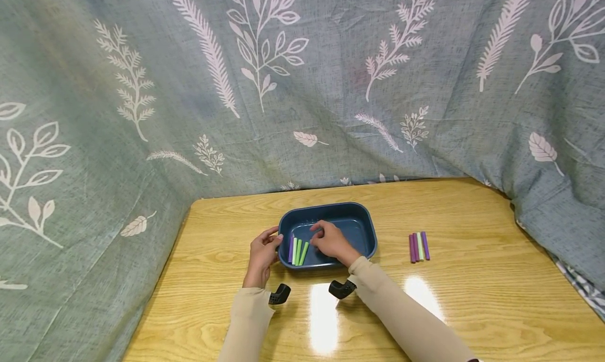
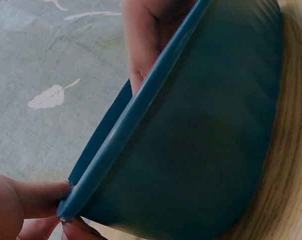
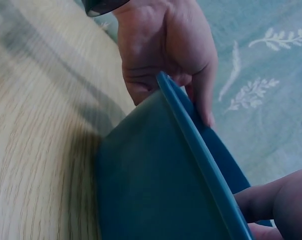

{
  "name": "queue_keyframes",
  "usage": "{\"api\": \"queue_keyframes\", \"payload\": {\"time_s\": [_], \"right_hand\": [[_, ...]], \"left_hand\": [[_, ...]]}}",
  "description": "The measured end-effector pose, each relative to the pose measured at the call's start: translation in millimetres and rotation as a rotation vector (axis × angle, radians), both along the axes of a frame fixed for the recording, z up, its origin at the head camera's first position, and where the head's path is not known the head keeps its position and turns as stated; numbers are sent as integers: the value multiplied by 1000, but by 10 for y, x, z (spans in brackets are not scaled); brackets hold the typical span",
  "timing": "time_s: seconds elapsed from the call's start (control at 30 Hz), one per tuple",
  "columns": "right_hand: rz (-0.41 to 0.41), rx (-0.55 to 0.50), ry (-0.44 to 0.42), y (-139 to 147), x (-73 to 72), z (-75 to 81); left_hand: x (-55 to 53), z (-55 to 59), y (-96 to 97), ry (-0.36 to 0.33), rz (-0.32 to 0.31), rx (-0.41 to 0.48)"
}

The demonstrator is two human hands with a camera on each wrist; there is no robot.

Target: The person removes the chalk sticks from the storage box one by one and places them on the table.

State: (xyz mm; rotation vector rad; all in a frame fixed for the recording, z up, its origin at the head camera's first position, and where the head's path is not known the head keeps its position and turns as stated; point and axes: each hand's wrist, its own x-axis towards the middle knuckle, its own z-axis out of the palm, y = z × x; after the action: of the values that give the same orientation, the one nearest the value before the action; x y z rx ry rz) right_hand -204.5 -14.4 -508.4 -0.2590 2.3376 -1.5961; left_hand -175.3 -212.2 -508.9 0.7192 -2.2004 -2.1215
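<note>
Pinching the left end of the dark blue tray (image 1: 354, 231) with the left grip (image 1: 262, 254), thumb over the rim, other fingers against the outer wall. Reaching inside with the right grip (image 1: 331, 241), thumb and index finger curved and slightly apart, with nothing visible between them.

Lying side by side near the tray's left wall: a purple stick (image 1: 290, 250), a white stick (image 1: 295, 251) and two green sticks (image 1: 299, 252), the rightmost slanting a little. Set out on the desk (image 1: 477, 278), well to the right of the tray: two maroon sticks (image 1: 413, 248), a pale green stick (image 1: 419, 246) and a violet stick (image 1: 426, 245).

Probably light, stiff and smooth, these sticks; perhaps brittle, though impossible to tell. Best taken lightly at mid-length, between thumb and index finger. Likely thin, rigid plastic for the tray, apt to slide; better steadied by its rim.

Underneath, glossy yellowish wood grain with bright reflections near the front edge of view. Behind and along both sides, grey-green curtain (image 1: 331, 99) printed with pale leaves and sprigs, hanging in soft creases.
</note>
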Motion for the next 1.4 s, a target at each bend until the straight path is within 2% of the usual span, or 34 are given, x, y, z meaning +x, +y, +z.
{"api": "queue_keyframes", "payload": {"time_s": [0.2, 0.43, 0.6, 0.93, 1.17, 1.4], "right_hand": [[26, -24, -67, -40, 6, 1], [66, 43, -92, -41, 13, -11], [102, 64, -89, -36, 2, -27], [165, 92, -56, -47, -9, -54], [167, 54, -73, -45, 3, -42], [151, -49, -45, -65, -6, -22]], "left_hand": [[7, -8, 0, 18, -4, 18], [9, 2, 10, 12, -3, 21], [1, -1, 16, -4, 0, 9], [1, -15, 7, 10, -2, 13], [5, -11, 11, 5, 0, 12], [0, -12, 14, 4, 1, 9]]}}
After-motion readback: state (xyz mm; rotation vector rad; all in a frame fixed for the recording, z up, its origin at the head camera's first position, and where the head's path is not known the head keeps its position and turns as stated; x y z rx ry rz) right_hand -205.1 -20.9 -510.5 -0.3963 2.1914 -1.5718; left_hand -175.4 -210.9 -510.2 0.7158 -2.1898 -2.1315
